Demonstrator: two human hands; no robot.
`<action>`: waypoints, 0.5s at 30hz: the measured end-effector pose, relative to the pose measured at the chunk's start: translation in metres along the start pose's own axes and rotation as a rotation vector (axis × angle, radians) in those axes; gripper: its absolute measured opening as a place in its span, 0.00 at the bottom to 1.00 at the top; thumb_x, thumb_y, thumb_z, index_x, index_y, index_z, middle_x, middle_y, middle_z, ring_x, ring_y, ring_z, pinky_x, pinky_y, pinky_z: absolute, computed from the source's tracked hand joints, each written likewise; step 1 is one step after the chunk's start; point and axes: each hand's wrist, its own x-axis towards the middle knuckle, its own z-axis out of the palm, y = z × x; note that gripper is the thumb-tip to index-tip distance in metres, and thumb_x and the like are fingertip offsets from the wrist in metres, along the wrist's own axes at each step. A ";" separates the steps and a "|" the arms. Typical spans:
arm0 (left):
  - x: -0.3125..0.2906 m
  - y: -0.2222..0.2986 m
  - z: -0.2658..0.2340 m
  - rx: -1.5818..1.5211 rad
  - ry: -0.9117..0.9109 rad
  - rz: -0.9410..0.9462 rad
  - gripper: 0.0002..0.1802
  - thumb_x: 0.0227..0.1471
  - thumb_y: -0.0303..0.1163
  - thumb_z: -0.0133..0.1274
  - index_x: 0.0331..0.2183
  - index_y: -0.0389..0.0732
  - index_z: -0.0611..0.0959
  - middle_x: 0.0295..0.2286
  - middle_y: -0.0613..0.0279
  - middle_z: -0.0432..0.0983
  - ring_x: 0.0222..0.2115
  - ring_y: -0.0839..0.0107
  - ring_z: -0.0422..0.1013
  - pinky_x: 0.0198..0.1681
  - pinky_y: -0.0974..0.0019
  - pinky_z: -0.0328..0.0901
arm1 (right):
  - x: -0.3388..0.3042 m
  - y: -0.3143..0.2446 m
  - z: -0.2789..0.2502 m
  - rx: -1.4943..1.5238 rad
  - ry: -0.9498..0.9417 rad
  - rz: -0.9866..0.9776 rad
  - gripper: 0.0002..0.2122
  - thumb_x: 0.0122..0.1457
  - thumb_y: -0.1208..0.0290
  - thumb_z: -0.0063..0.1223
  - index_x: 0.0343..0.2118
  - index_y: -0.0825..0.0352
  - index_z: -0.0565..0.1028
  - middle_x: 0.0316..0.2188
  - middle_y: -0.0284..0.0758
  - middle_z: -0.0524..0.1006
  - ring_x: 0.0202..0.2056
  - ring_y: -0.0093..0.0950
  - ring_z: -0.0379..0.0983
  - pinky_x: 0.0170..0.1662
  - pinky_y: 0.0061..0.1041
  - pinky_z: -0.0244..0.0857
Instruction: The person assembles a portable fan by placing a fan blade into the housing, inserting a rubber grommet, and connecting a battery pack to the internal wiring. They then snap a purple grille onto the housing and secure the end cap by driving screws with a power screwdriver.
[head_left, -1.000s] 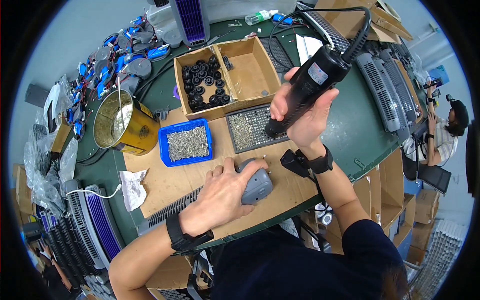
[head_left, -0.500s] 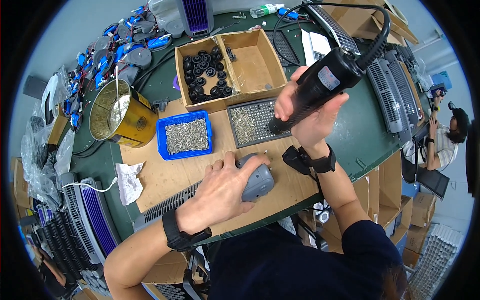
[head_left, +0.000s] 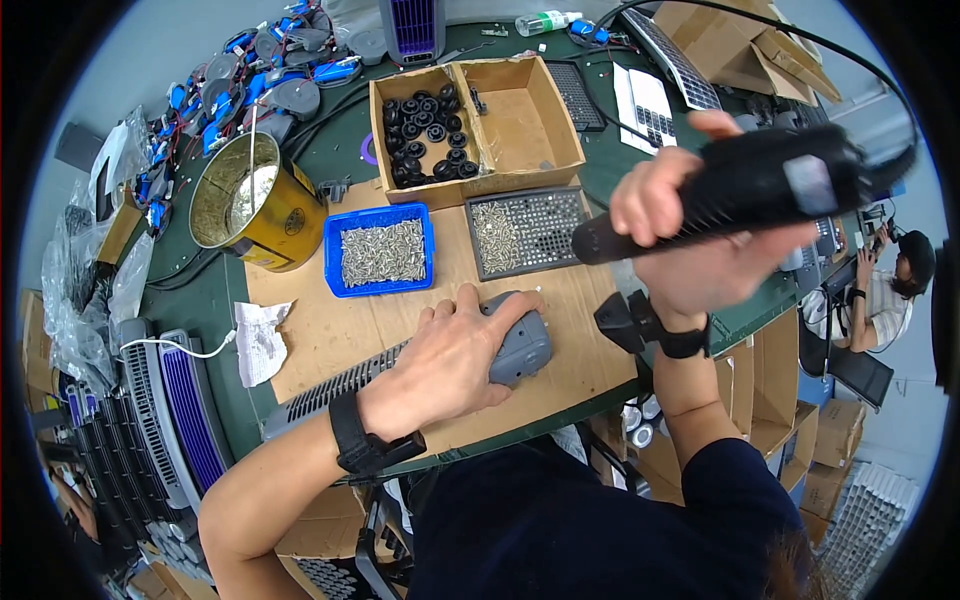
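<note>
Under my left hand (head_left: pixel 440 362) lies a long grey plastic housing (head_left: pixel 522 352) with a slotted side. My fingers and thumb are wrapped over its rounded end, holding it against the cardboard sheet (head_left: pixel 590 345). A corded black electric screwdriver (head_left: pixel 790 178) is gripped in my right hand (head_left: pixel 690 265), raised and nearly level, its nose pointing left near the right edge of a black perforated tray (head_left: pixel 545 225). Loose screws (head_left: pixel 495 238) fill that tray's left part. Beside it stands a blue bin (head_left: pixel 431 270) full of screws. Any bit on the screwdriver cannot be made out.
Behind the trays, a cardboard box (head_left: pixel 530 112) holds black wheels (head_left: pixel 436 132). At left stand a yellow bucket (head_left: pixel 295 215) and grey-purple housings (head_left: pixel 190 410); a crumpled paper (head_left: pixel 262 345) lies nearer. Blue-wrapped parts with wires pile up far left. Another person (head_left: pixel 885 300) sits at right.
My right hand has moved right, and the screwdriver has swung from a steep downward slant to nearly level. My left hand stays on the grey housing. The whole view has shifted slightly.
</note>
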 end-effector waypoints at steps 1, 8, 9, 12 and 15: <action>-0.001 -0.001 0.000 0.000 0.001 -0.007 0.46 0.33 0.32 0.69 0.55 0.54 0.65 0.38 0.44 0.70 0.43 0.45 0.66 0.46 0.48 0.63 | 0.001 -0.008 0.012 -0.028 -0.011 0.001 0.52 0.46 0.18 0.26 0.55 0.70 0.59 0.18 0.30 0.67 0.18 0.22 0.63 0.25 0.25 0.61; 0.001 -0.004 0.004 0.019 0.005 0.014 0.46 0.33 0.33 0.68 0.55 0.53 0.65 0.39 0.45 0.72 0.42 0.46 0.66 0.46 0.49 0.63 | -0.008 0.025 -0.016 -0.223 0.120 0.121 0.44 0.52 0.22 0.24 0.49 0.66 0.62 0.18 0.33 0.66 0.19 0.24 0.61 0.25 0.25 0.60; 0.001 -0.003 0.004 0.017 0.011 0.011 0.46 0.33 0.33 0.68 0.55 0.53 0.65 0.39 0.45 0.72 0.42 0.46 0.66 0.46 0.49 0.63 | -0.011 0.030 -0.022 -0.257 0.136 0.130 0.44 0.52 0.23 0.24 0.49 0.66 0.62 0.18 0.33 0.66 0.19 0.24 0.61 0.25 0.25 0.60; -0.001 -0.002 0.004 0.001 0.008 0.011 0.45 0.33 0.33 0.67 0.54 0.53 0.65 0.38 0.47 0.73 0.43 0.47 0.65 0.46 0.49 0.62 | -0.014 0.035 -0.029 -0.298 0.162 0.141 0.43 0.53 0.23 0.23 0.48 0.66 0.62 0.17 0.33 0.66 0.18 0.24 0.61 0.24 0.25 0.59; -0.001 -0.002 0.002 -0.009 -0.001 0.008 0.45 0.33 0.32 0.67 0.54 0.53 0.65 0.39 0.47 0.74 0.43 0.47 0.65 0.47 0.48 0.62 | -0.016 0.039 -0.031 -0.321 0.178 0.152 0.43 0.54 0.23 0.23 0.48 0.66 0.63 0.17 0.32 0.66 0.18 0.23 0.61 0.23 0.25 0.59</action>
